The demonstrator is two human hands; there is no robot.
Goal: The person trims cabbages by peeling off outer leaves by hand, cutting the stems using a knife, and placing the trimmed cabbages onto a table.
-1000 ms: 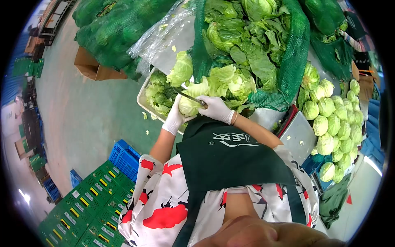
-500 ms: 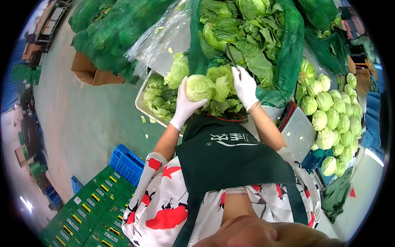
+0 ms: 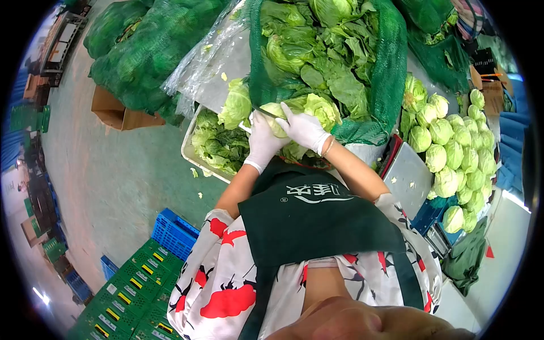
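My left hand (image 3: 263,141), in a white glove, is wrapped round a pale green cabbage (image 3: 275,108) and steadies it from the left. My gloved right hand (image 3: 305,130) is closed on a knife, whose dark blade (image 3: 266,112) lies across the cabbage and points left. The knife's handle is hidden in the fist. Just behind, loose cabbage leaves (image 3: 322,109) rest at the mouth of a green mesh sack (image 3: 391,62) filled with leafy cabbages. A trimmed-looking leaf piece (image 3: 234,105) sits left of the blade.
A white bin (image 3: 187,148) of leaves stands below the work surface. Many trimmed cabbages are piled (image 3: 453,153) at right beside a metal scale plate (image 3: 409,177). Full green mesh sacks (image 3: 150,54) and a cardboard box (image 3: 122,110) stand left; green crates (image 3: 139,286) are lower left.
My right hand has moved left and down with the knife, bringing the blade onto the cabbage. My left hand has shifted slightly right, and the cabbage is now largely covered by the hands.
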